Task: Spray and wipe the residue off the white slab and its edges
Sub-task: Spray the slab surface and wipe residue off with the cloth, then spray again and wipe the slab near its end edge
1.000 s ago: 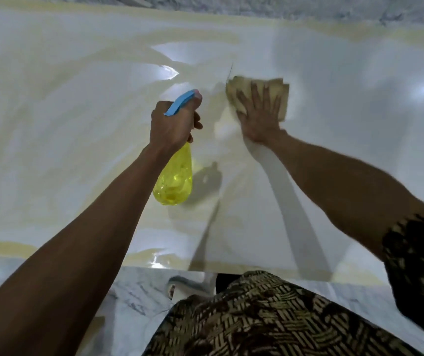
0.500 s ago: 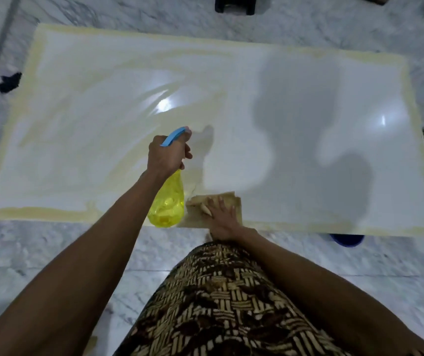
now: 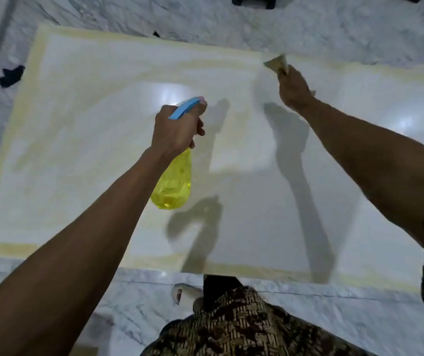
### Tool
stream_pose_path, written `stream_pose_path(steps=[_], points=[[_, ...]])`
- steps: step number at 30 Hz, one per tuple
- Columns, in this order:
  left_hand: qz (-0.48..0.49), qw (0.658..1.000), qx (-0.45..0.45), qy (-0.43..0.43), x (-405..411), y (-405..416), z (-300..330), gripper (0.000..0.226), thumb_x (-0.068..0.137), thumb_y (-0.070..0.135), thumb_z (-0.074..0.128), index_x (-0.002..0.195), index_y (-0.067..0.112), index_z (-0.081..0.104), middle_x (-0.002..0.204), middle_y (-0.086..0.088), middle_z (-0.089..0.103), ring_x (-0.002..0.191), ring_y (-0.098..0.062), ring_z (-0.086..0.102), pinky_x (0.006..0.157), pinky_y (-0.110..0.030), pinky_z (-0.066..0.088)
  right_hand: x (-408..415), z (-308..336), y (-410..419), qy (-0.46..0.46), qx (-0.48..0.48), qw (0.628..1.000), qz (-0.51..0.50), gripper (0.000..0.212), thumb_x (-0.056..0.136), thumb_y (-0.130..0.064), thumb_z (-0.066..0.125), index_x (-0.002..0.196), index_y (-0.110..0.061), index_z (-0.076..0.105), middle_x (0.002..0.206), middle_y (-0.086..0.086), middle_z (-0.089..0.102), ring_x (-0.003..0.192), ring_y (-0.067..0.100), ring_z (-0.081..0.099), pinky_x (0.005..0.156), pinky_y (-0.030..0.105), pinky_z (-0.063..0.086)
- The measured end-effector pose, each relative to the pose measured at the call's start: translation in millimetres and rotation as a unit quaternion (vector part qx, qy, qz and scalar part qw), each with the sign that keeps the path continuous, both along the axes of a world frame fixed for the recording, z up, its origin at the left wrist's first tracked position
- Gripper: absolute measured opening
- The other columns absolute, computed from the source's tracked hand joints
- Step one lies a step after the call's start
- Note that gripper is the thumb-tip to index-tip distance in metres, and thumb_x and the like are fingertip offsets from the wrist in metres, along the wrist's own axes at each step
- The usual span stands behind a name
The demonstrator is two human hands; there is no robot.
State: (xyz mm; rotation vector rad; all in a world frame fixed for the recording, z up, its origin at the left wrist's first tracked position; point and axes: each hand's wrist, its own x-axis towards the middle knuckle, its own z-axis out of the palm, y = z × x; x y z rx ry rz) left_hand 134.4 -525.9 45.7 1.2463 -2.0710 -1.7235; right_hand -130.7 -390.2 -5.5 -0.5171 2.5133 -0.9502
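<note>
The white slab (image 3: 269, 201) lay flat on the marble floor (image 3: 308, 24), yellowish residue (image 3: 33, 73) banding its edges and smearing its left half. Our right hand (image 3: 294, 89) was clenched around a tan cloth (image 3: 277, 63), pressing it near the far edge. Our left hand (image 3: 177, 129) was wrapped tight around the yellow spray bottle (image 3: 173, 183), held above the slab's middle.

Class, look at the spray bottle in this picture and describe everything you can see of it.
The spray bottle has a see-through yellow body, plastic by its look, and a light blue spray head with a pinkish tip. The left hand grips its neck and head, hiding the trigger. It hangs tilted above the white slab, nozzle pointing away from the person, base toward them, touching nothing but that hand. Its shadow falls on the slab.
</note>
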Motion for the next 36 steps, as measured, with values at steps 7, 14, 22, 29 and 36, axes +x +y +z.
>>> stream_pose_path(steps=[7, 14, 22, 29, 36], points=[[0.009, 1.000, -0.011, 0.012, -65.3, -49.7, -46.5, 0.046, 0.100, 0.050, 0.066, 0.070, 0.016, 0.073, 0.075, -0.008, 0.078, 0.078, -0.041, 0.074, 0.054, -0.032, 0.055, -98.9, -129.4, -82.9, 0.060, 0.271, 0.953, 0.118, 0.064, 0.102, -0.053, 0.025, 0.158, -0.026, 0.006, 0.166, 0.007, 0.002, 0.151, 0.036, 0.003, 0.118, 0.059, 0.006], [-0.004, 0.999, -0.001, -0.036, -48.8, -46.3, -56.3, 0.055, 0.100, 0.056, 0.064, 0.069, 0.011, 0.073, 0.074, -0.006, 0.078, 0.078, -0.041, 0.075, 0.058, -0.034, 0.056, 45.3, -165.3, -21.9, 0.170, 0.236, 0.935, 0.204, 0.058, 0.100, -0.050, 0.025, 0.154, -0.028, 0.028, 0.163, 0.009, 0.021, 0.149, 0.041, 0.016, 0.115, 0.068, 0.013], [0.028, 0.997, 0.021, -0.065, 10.9, -29.1, -40.5, 0.058, 0.099, 0.054, 0.066, 0.064, 0.008, 0.069, 0.075, -0.010, 0.078, 0.082, -0.047, 0.073, 0.061, -0.037, 0.055, 323.3, -121.9, 66.6, -0.068, 0.149, 0.909, 0.384, 0.072, 0.098, -0.058, -0.003, 0.154, -0.022, 0.024, 0.163, 0.016, 0.013, 0.150, 0.037, 0.000, 0.120, 0.054, -0.010], [0.029, 0.995, 0.011, -0.090, 30.3, -31.4, -29.8, 0.054, 0.102, 0.050, 0.065, 0.068, 0.007, 0.070, 0.078, -0.010, 0.078, 0.058, -0.021, 0.067, 0.052, -0.027, 0.053, 261.4, -48.5, 39.7, -0.273, 0.048, 0.931, 0.239, 0.023, 0.102, -0.013, 0.048, 0.119, -0.007, 0.062, 0.107, 0.017, 0.063, 0.099, 0.030, 0.059, 0.082, 0.032, 0.042], [0.052, 0.997, -0.013, -0.061, 0.8, -66.3, -29.1, 0.052, 0.101, 0.050, 0.065, 0.080, 0.004, 0.076, 0.077, -0.010, 0.078, 0.062, -0.020, 0.070, 0.051, -0.027, 0.053, 18.4, -19.9, -63.1, -0.111, -0.035, 0.993, -0.036, 0.033, 0.105, -0.040, 0.038, 0.098, -0.013, 0.056, 0.081, 0.005, 0.058, 0.066, 0.017, 0.055, 0.049, 0.021, 0.036]])
